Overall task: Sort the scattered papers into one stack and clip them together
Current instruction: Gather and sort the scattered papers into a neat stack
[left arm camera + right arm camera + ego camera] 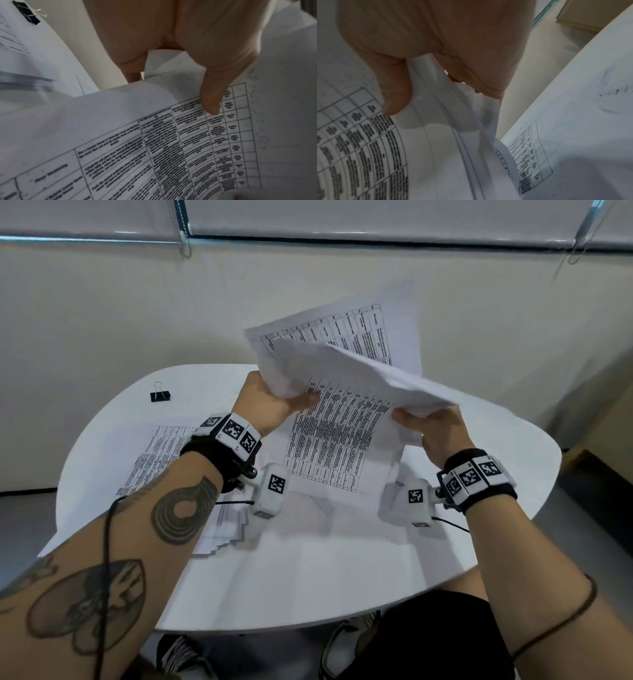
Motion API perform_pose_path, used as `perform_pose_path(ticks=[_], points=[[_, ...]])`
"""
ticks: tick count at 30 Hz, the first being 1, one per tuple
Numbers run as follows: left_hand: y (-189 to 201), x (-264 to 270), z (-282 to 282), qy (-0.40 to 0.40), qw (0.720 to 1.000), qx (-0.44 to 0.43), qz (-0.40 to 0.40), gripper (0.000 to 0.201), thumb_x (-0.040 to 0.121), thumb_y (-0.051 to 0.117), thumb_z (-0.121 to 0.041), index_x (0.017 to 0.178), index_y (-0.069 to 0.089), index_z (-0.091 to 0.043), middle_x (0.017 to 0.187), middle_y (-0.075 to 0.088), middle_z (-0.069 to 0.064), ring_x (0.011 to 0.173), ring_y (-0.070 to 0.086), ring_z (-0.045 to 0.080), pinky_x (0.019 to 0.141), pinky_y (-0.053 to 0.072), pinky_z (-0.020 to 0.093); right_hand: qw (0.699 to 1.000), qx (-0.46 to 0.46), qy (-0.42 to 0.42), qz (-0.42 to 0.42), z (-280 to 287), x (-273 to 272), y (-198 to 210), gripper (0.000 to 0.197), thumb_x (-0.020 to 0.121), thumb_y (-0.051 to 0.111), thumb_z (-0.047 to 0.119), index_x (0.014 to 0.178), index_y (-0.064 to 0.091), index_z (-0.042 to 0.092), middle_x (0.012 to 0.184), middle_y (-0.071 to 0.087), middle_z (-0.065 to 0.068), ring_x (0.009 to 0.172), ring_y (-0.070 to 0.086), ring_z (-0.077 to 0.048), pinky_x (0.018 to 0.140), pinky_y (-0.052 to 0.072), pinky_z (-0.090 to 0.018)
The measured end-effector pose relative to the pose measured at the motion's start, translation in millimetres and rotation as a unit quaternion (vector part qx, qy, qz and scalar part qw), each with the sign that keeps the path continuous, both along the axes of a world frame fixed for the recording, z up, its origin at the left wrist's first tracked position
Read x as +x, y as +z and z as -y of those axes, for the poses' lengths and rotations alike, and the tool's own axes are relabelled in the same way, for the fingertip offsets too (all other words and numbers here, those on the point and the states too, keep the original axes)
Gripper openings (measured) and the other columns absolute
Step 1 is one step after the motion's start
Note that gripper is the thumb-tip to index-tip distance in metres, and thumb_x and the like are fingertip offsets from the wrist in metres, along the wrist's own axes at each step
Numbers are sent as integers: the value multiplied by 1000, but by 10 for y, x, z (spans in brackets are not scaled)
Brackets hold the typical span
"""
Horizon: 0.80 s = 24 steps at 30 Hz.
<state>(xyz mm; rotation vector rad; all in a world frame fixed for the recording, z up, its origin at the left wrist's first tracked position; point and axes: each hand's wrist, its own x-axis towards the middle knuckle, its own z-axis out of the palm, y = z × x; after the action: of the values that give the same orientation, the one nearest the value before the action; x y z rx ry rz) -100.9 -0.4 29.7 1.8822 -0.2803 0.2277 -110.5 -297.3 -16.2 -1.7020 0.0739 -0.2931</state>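
Both hands hold a loose bundle of printed sheets [335, 419] up over the white table [308, 577]. The sheets carry tables of text and fan apart, bent. My left hand [294, 402] grips the bundle's left edge, its thumb [212, 102] on the printed side. My right hand [421, 419] pinches the right edge, with several sheets [440, 135] between thumb [395, 100] and fingers. A second stack of printed papers [161, 453] lies on the table under my left forearm. A black binder clip [160, 396] lies at the table's far left, also seen in the left wrist view [29, 14].
One more printed sheet [530, 155] lies on the table under the held bundle. A cream wall [102, 320] stands right behind the rounded table. My legs and shoes [346, 642] are under the near edge. A tan box [613, 419] stands on the floor at the right.
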Motion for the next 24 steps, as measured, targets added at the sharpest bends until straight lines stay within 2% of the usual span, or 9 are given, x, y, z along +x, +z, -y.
perform_pose_path(ticks=[2, 4, 7, 11, 12, 14, 16, 20, 24], points=[[31, -2, 39, 1, 1000, 27, 6, 51, 76, 91, -31, 119, 69, -15, 112, 73, 1, 100, 67, 7, 81, 54, 18, 1000, -5, 13, 17, -46, -24, 58, 59, 68, 95, 22, 121, 71, 10, 116, 77, -3, 110, 72, -20, 99, 56, -35], [67, 22, 76, -5, 999, 45, -9, 66, 72, 92, -43, 123, 63, -13, 113, 72, -3, 102, 66, 5, 86, 53, 20, 999, 4, 24, 25, -48, 2, 78, 49, 73, 92, 12, 117, 72, 11, 113, 78, -2, 106, 74, -19, 100, 57, -37], [116, 35, 100, 10, 998, 52, -24, 64, 71, 93, -42, 118, 58, -15, 106, 69, -8, 99, 65, 9, 86, 53, 18, 999, 33, 7, 16, -45, 45, 75, 34, 77, 90, 13, 108, 74, 14, 105, 79, -4, 103, 75, -26, 97, 58, -46], [63, 19, 73, -6, 998, -12, -53, 73, 65, 94, -48, 121, 60, -16, 115, 71, -12, 106, 68, 3, 102, 53, 29, 996, 83, 27, 24, 12, -7, 69, 30, 69, 94, 18, 92, 75, 20, 90, 79, 2, 91, 75, -22, 89, 60, -50], [21, 8, 42, 0, 997, -25, -68, 83, 61, 94, -54, 124, 53, -20, 122, 66, -12, 111, 65, 2, 105, 50, 29, 994, 102, 40, 26, 44, -13, 64, 36, 61, 96, 23, 91, 75, 20, 89, 79, 2, 89, 75, -20, 84, 61, -45], [-67, 15, -34, 11, 991, -64, -116, 120, 40, 93, -72, 140, 43, -28, 141, 55, -2, 127, 58, 15, 112, 44, 40, 987, 147, 59, 31, 91, -33, 80, 45, 52, 92, 26, 92, 73, 15, 85, 79, 3, 83, 75, -16, 74, 60, -33], [-129, -11, -87, -10, 981, -104, -162, 135, 33, 93, -72, 149, 37, -29, 149, 49, 3, 134, 52, 22, 110, 41, 46, 986, 155, 60, 24, 132, -37, 74, 38, 53, 91, 25, 87, 75, 15, 82, 78, 0, 81, 73, -20, 71, 56, -32], [-178, -82, -87, -82, 969, -98, -210, 112, 53, 93, -60, 146, 47, -19, 140, 64, 4, 125, 63, 17, 115, 41, 53, 987, 150, 66, 8, 215, -18, 22, 28, 54, 91, 26, 73, 78, 10, 76, 75, -4, 70, 71, -21, 63, 56, -33], [-91, -67, 58, -86, 974, -66, -198, 83, 65, 93, -47, 135, 57, -20, 123, 73, -1, 110, 72, 19, 105, 53, 47, 979, 175, 100, -3, 205, -14, -7, 37, 63, 86, 15, 95, 70, 3, 85, 78, -6, 80, 75, -19, 76, 62, -34]])
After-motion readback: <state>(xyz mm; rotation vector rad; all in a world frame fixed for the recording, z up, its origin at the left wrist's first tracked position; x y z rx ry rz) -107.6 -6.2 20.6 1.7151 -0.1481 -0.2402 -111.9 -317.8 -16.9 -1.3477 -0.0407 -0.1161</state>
